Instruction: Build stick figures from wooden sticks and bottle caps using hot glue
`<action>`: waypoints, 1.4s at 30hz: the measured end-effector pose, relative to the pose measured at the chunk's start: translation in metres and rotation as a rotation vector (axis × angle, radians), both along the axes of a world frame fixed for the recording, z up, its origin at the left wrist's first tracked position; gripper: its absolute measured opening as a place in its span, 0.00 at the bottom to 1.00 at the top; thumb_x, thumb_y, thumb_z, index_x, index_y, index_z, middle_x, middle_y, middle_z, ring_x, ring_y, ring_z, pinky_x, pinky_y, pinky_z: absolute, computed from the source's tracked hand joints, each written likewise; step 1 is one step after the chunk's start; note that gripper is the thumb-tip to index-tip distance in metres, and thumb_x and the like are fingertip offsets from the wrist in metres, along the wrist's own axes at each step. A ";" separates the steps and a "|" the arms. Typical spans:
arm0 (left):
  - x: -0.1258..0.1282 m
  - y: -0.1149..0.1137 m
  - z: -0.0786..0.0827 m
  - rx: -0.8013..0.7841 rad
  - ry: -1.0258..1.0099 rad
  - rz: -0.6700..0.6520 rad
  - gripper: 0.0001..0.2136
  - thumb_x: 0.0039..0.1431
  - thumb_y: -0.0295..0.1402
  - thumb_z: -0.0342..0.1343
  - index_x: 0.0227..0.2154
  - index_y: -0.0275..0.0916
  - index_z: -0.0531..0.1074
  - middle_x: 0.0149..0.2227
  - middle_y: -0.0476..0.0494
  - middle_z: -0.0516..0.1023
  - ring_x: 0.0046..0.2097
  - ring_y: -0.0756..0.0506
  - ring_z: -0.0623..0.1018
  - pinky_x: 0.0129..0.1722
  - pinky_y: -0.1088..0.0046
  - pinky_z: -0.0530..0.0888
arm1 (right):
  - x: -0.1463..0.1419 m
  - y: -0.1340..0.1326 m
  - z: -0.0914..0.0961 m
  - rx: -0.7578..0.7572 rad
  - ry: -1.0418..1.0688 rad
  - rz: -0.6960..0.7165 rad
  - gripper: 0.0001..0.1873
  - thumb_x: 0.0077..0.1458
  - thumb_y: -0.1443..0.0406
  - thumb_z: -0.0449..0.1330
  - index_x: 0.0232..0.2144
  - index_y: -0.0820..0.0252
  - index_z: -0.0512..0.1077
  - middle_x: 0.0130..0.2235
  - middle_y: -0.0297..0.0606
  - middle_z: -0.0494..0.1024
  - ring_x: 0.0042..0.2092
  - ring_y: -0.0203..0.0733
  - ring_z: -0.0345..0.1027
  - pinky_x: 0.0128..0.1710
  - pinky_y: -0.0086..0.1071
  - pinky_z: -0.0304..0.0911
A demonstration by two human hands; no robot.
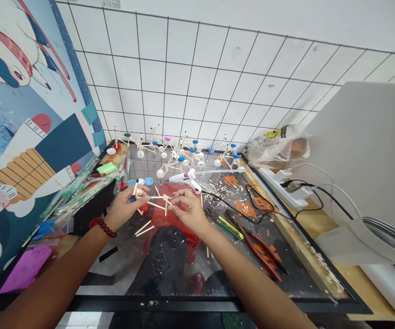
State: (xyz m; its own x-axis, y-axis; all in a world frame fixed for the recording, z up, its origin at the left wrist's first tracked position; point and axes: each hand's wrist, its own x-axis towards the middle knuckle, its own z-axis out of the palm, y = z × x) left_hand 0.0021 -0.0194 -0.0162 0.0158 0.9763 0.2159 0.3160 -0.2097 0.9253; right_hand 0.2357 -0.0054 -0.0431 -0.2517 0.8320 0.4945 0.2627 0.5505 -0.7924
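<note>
Over the glass-like tabletop, a small frame of thin wooden sticks (158, 205) is held between both hands. My left hand (123, 210), with a dark red bead bracelet on its wrist, pinches the frame's left end between thumb and fingers. My right hand (190, 212) pinches the right side near the joint. A dark-tipped stick rises by my left fingers; I cannot tell what it is joined to. Just beyond the hands lies a white glue gun (185, 178). Blue and white bottle caps (148, 181) sit near my left fingertips, and loose sticks (144, 227) lie below the frame.
Several bicycle-like stick models with cap wheels (181, 159) stand along the tiled wall. To the right lie red-handled pliers (262, 256), a green-and-yellow tool (230, 228), wood scraps (218, 189) and a black cord. A power strip (286, 189) stands at the right edge; plastic packets (77, 201) lie left.
</note>
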 end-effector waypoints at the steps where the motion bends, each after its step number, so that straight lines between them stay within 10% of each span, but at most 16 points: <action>1: 0.000 0.000 0.001 0.002 0.002 -0.001 0.16 0.51 0.47 0.63 0.30 0.37 0.75 0.44 0.40 0.78 0.36 0.44 0.77 0.32 0.71 0.76 | 0.000 0.000 0.000 0.002 0.000 -0.003 0.03 0.51 0.69 0.67 0.28 0.55 0.78 0.37 0.36 0.73 0.41 0.41 0.70 0.45 0.37 0.66; 19: 0.003 0.001 -0.009 -0.084 -0.087 -0.006 0.17 0.52 0.47 0.63 0.36 0.37 0.77 0.36 0.44 0.79 0.30 0.48 0.76 0.27 0.73 0.75 | -0.004 0.001 0.001 -0.011 0.011 -0.023 0.05 0.50 0.68 0.70 0.27 0.51 0.80 0.37 0.35 0.84 0.42 0.44 0.76 0.50 0.42 0.65; 29: -0.009 0.000 0.012 -0.086 0.136 0.023 0.27 0.42 0.46 0.69 0.46 0.39 0.77 0.29 0.46 0.77 0.29 0.45 0.75 0.30 0.69 0.75 | -0.004 0.000 -0.003 -0.067 -0.012 -0.103 0.09 0.47 0.66 0.71 0.32 0.53 0.77 0.38 0.35 0.82 0.45 0.47 0.74 0.50 0.43 0.64; 42: -0.030 0.005 0.017 -0.151 0.332 -0.190 0.41 0.44 0.43 0.69 0.63 0.45 0.62 0.53 0.34 0.76 0.31 0.46 0.74 0.28 0.71 0.74 | -0.007 0.003 -0.007 -0.215 0.259 -0.029 0.17 0.42 0.66 0.71 0.35 0.56 0.69 0.36 0.34 0.79 0.42 0.43 0.76 0.46 0.37 0.70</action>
